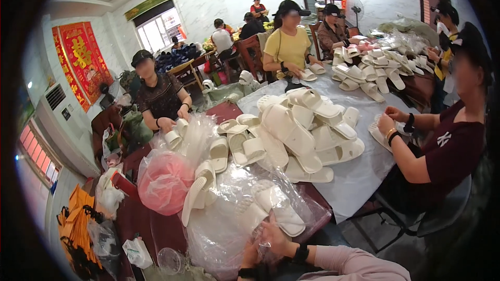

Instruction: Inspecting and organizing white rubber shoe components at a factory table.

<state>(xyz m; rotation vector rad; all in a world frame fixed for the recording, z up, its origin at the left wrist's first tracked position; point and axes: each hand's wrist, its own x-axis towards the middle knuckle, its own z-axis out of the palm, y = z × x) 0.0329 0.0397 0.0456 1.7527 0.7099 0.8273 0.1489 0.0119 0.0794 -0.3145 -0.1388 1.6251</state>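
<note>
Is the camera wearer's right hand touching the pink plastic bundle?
Apart. The head view shows the right hand near the lower edge and the pink plastic bundle farther left, with clear plastic and a white slipper between them.

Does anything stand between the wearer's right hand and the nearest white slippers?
Nothing solid: the right hand is at the near end of the slippers. Clear plastic lies around them; whether any comes between is unclear.

Bright window (pixel 162 28), glare on plastic bag (pixel 221 229), bent edges
</note>
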